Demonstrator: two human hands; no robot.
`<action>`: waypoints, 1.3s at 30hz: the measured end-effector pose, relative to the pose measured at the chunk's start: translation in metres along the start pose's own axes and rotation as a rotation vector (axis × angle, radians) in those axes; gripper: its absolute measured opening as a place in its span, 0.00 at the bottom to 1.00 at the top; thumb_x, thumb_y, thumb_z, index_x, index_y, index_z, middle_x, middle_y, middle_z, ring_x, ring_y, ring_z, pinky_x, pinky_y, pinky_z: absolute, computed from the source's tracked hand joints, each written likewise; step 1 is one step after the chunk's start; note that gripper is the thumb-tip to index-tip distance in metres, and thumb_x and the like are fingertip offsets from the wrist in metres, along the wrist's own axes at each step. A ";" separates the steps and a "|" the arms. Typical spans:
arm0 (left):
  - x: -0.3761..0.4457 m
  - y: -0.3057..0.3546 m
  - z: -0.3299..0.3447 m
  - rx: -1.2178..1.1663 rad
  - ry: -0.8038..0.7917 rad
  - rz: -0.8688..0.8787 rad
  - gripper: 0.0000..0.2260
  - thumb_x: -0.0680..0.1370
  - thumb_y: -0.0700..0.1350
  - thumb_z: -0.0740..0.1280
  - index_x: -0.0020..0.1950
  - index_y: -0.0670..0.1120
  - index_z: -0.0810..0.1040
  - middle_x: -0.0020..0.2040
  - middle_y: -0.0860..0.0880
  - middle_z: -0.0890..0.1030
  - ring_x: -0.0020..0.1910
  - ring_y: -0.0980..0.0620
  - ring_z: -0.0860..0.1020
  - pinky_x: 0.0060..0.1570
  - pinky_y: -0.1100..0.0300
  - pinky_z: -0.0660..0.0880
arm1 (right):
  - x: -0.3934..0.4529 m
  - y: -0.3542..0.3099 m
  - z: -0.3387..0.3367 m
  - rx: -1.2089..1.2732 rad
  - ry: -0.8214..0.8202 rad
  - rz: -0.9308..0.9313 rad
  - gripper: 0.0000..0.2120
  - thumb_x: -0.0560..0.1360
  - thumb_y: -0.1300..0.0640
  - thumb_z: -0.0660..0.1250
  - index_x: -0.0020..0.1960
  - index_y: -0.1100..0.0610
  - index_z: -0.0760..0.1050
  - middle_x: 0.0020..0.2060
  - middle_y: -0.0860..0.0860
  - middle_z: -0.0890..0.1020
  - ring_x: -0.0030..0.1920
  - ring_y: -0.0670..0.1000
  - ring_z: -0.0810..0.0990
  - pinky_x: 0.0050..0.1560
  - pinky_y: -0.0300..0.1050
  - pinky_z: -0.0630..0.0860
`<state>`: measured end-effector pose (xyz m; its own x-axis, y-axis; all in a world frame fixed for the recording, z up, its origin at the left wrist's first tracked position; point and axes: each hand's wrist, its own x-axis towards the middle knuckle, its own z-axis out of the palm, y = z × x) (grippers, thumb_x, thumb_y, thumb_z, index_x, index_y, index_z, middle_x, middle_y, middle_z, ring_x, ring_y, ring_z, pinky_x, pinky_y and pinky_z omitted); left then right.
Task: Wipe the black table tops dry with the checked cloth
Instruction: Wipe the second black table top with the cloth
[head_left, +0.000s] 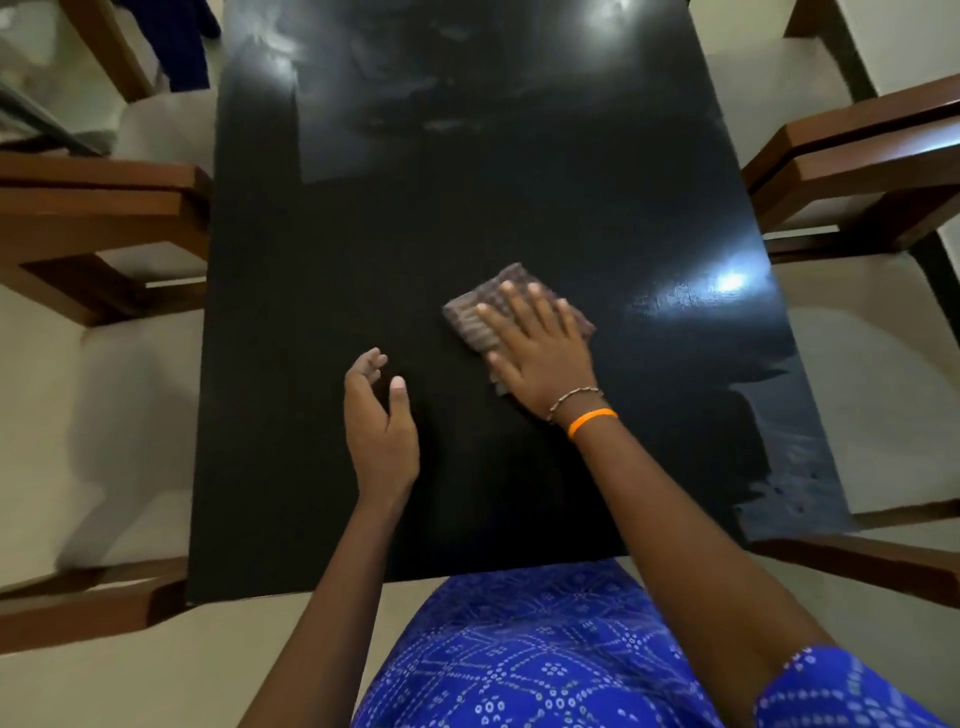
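Note:
A long black table top (363, 234) fills the middle of the view. The folded checked cloth (475, 317) lies flat on it, right of centre. My right hand (540, 348) presses down on the cloth with fingers spread, covering most of it. My left hand (379, 421) hovers just over the table to the left of the cloth, fingers loosely curled and holding nothing. Wet streaks (769, 415) shine along the table's right edge, and more smears (415, 93) show at the far end.
Wooden chairs with pale cushions flank the table: one at the left (98, 218), one at the right (857, 166), and more at the near corners. My blue patterned clothing (545, 654) is against the near table edge.

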<state>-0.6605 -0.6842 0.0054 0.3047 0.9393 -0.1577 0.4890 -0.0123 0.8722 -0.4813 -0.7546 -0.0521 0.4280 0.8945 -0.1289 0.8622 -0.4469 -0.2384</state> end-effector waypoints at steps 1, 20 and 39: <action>-0.006 0.003 0.009 0.022 -0.028 0.003 0.18 0.79 0.43 0.60 0.68 0.49 0.66 0.64 0.54 0.72 0.63 0.60 0.69 0.66 0.56 0.67 | -0.003 0.029 -0.007 -0.008 0.019 0.083 0.27 0.77 0.45 0.55 0.75 0.43 0.53 0.77 0.50 0.53 0.77 0.56 0.50 0.74 0.57 0.46; -0.057 0.070 0.173 0.439 -0.530 0.367 0.24 0.76 0.44 0.66 0.71 0.48 0.63 0.72 0.50 0.64 0.76 0.51 0.54 0.75 0.50 0.51 | -0.153 0.151 -0.027 0.035 -0.021 0.480 0.30 0.74 0.40 0.44 0.75 0.44 0.50 0.77 0.53 0.50 0.77 0.58 0.48 0.73 0.62 0.47; -0.031 0.086 0.226 0.727 -0.457 0.234 0.38 0.72 0.51 0.70 0.75 0.50 0.53 0.77 0.53 0.51 0.76 0.52 0.46 0.73 0.55 0.49 | 0.188 0.272 -0.095 0.168 0.044 0.416 0.28 0.79 0.45 0.53 0.76 0.46 0.48 0.78 0.52 0.44 0.77 0.60 0.43 0.74 0.61 0.50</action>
<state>-0.4430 -0.7916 -0.0192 0.6821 0.6587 -0.3174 0.7239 -0.5469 0.4205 -0.1407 -0.7066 -0.0492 0.7432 0.6366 -0.2060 0.5604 -0.7604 -0.3282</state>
